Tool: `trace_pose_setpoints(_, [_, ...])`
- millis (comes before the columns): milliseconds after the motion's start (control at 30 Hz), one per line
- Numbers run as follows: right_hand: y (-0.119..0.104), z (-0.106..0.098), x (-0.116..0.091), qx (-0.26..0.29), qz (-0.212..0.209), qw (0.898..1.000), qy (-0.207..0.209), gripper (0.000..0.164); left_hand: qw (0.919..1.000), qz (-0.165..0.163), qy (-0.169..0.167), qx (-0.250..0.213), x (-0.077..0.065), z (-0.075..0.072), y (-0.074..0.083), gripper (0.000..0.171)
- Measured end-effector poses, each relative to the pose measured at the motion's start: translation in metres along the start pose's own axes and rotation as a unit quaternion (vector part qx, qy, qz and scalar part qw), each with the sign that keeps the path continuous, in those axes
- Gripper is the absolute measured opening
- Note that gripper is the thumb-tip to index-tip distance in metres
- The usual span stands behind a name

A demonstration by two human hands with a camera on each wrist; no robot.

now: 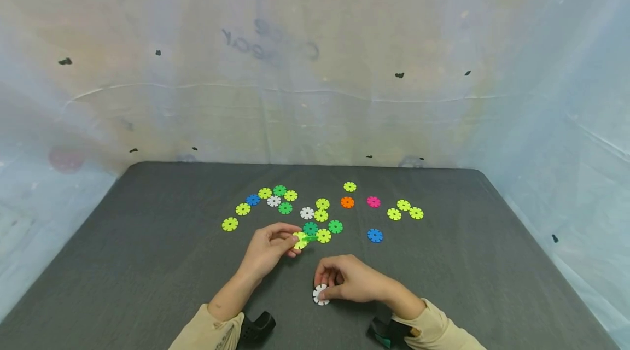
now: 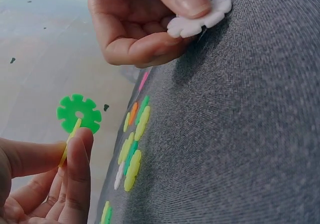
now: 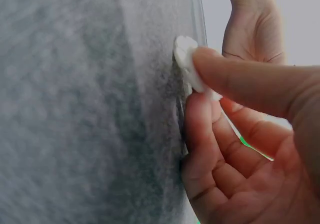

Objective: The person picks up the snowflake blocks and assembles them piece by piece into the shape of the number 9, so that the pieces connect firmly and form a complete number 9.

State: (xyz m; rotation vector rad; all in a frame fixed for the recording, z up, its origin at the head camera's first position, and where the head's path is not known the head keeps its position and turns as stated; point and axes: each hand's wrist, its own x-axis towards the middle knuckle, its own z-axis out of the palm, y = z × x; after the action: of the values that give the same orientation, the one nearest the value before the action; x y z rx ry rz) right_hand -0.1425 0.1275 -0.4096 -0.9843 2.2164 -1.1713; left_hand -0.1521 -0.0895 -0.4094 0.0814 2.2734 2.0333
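My left hand [image 1: 268,248] pinches a yellow notched disc [image 1: 299,241] between thumb and fingers. Slotted crosswise into it, a green notched disc [image 2: 78,108] sticks out past the fingertips in the left wrist view. Lower and to the right, my right hand [image 1: 353,280] holds a white notched disc [image 2: 212,18] by its edge, close over the table. In the right wrist view the thumb lies on one face of that white disc [image 3: 185,59], with curled fingers below.
On the dark grey table [image 1: 147,262] lie several loose notched discs beyond the hands. Among them are a blue disc [image 1: 375,235], an orange disc [image 1: 347,202], a pink disc [image 1: 373,202] and a yellow disc [image 1: 229,224]. A pale sheet [image 1: 315,120] hangs behind the table.
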Motion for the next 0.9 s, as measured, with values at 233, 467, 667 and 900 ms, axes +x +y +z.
trace_pose_setpoints(233, [0.005, -0.004, 0.002, 0.047, 0.02, 0.996, 0.077, 0.015, 1.0, -0.003, 0.007, 0.0, -0.001, 0.002, 0.0, 0.022])
trace_pose_setpoints(467, [0.009, -0.015, 0.005, 0.092, 0.051, 0.979, 0.176, 0.02, 0.9999, -0.004, 0.01, 0.004, -0.001, 0.005, 0.0, 0.021])
trace_pose_setpoints(667, [0.008, -0.019, 0.006, 0.104, 0.072, 0.969, 0.211, 0.023, 1.0, -0.002, 0.008, 0.001, -0.001, 0.005, 0.001, 0.022])
trace_pose_setpoints(900, [0.008, -0.023, 0.007, 0.115, 0.077, 0.962, 0.235, 0.025, 1.0, -0.007, 0.002, -0.003, -0.001, 0.004, 0.001, 0.022])
